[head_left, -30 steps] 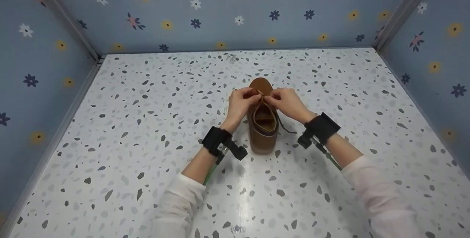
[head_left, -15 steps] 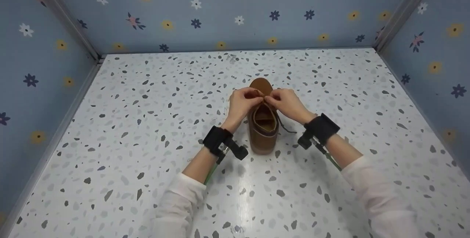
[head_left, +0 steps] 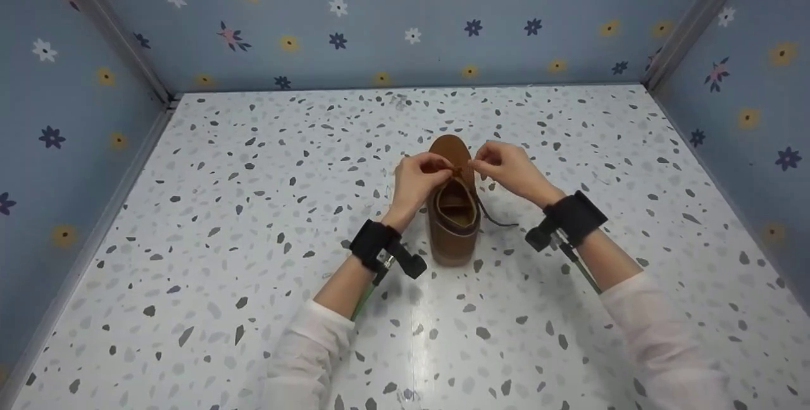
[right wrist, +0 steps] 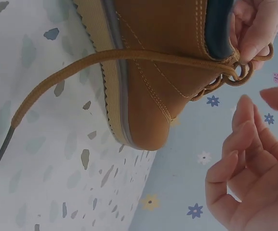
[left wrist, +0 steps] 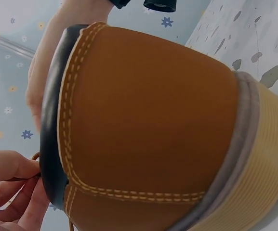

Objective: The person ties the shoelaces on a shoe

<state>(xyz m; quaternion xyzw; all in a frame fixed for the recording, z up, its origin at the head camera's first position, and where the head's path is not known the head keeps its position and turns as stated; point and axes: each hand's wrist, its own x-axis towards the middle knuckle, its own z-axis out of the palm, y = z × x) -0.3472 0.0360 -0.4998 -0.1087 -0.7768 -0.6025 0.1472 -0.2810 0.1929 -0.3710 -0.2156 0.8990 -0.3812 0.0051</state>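
A tan lace-up boot (head_left: 454,248) with a dark padded collar stands on the floor, toe pointing away from me. My left hand (head_left: 417,179) is over the lacing and pinches the boot's brown shoelace (right wrist: 129,53) between thumb and fingers. The left wrist view has that left hand (left wrist: 13,192) beside the collar, a bit of lace at its fingertips. To the right of the boot, my right hand (head_left: 509,169) holds nothing. Its thumb and bent fingers are apart in the right wrist view, below the lace loop. One long lace end hangs over the boot's right side.
The boot stands on a white speckled surface (head_left: 253,258). Blue flowered panels (head_left: 380,11) enclose it at the back and both sides. Each wrist wears a black strap with a small camera, such as the right strap (head_left: 576,217).
My right hand has let go at the lacing and moved right, off the boot. The left hand keeps its pinch in nearly the same spot. The hanging lace end has shifted slightly right.
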